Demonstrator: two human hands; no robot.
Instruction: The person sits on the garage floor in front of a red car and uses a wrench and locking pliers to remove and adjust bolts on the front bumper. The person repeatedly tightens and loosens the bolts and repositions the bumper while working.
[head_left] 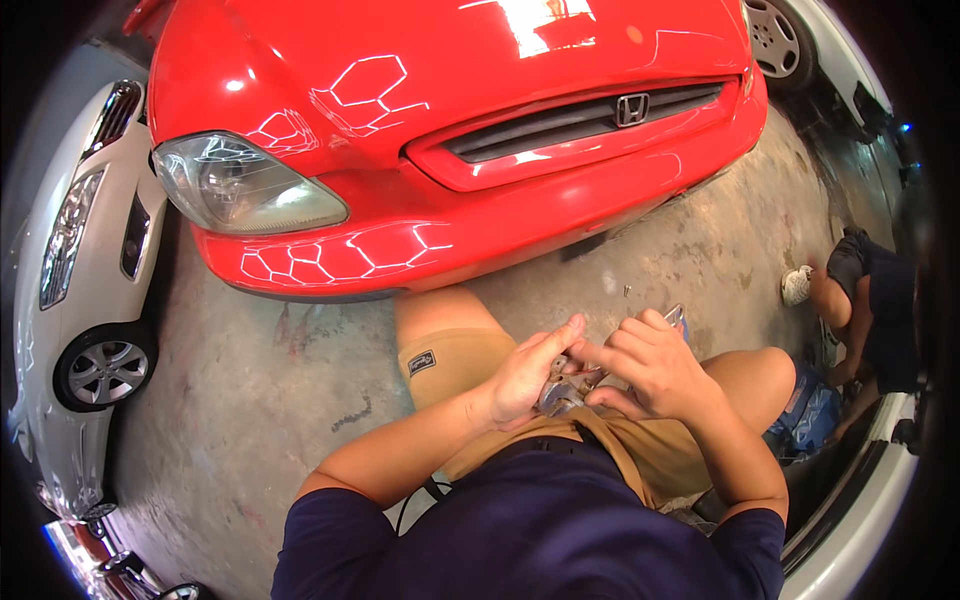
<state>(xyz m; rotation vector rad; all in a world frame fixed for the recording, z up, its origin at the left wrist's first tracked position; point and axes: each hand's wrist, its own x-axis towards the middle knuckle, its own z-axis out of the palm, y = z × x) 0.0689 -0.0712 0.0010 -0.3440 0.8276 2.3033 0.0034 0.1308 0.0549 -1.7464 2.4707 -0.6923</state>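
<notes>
I sit in tan shorts [450,360], with a small silver metal part [560,397] held low between my hands, above my lap. My left hand [525,385] is closed on its left side, thumb pointing up. My right hand [648,365] has its fingers bent over the part's right side, partly hiding it. Behind the right fingers shows the edge of another shiny object [678,322], too hidden to make out. A small loose piece, perhaps a screw [627,290], lies on the concrete beyond my hands.
A red car's front bumper [380,255] spans the view ahead, low over the concrete floor [240,390]. A white car [85,250] stands at left, pale cars at right. A co-worker in dark clothes [880,310] crouches at right beside a blue bag [805,415].
</notes>
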